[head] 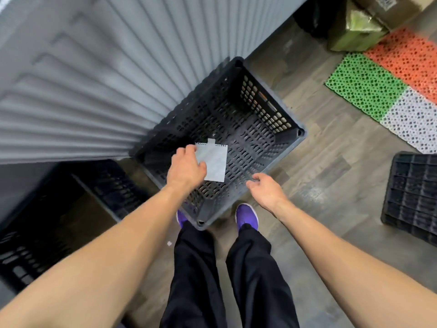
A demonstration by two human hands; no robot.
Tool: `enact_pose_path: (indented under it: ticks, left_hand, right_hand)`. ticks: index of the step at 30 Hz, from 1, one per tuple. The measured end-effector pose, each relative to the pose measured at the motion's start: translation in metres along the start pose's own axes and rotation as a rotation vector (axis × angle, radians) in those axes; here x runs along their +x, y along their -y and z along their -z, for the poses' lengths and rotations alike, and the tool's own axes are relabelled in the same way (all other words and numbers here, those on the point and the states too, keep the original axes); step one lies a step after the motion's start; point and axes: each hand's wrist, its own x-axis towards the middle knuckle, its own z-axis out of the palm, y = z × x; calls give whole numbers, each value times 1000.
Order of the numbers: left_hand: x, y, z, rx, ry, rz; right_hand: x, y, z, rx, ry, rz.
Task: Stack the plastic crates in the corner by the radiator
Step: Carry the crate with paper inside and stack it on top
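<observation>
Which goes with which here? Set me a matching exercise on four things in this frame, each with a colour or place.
Things:
1 paper
2 shoes
3 open crate
4 green mat

Matches:
A purple
B beside the orange mat
C in the crate
D against the radiator

Pairs: 1-C, 2-A, 3-D, 4-B.

The left forearm [111, 242] and right forearm [338, 242], both bare, reach forward and down. The left hand [186, 168] is palm down with bent fingers; whether they pinch anything cannot be told. The right hand [264, 190], nearer the body and apart from it, has loosely curled fingers holding nothing.
</observation>
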Motion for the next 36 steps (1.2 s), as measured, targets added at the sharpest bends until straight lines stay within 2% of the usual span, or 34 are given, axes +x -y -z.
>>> enact_pose_path:
  ticks: [12,17,23,29,36]
  left_hand:
    - [113,33,-18,214,-225,-146]
    - [157,53,-14,241,-157,-113]
    - [180,62,6,224,-126,-160]
    - [164,59,19,191,-164,-145]
    - [109,62,33,149,-188,-76]
  right_hand:
    - [78,-4,-61,177,-175,-321]
    - [103,-4,-72,363,-293,-436]
    - [112,-12,-77,410,-453,-428]
    - [100,-28,-66,403,-451,-395]
    - [49,-33,-53,271,-433,-364]
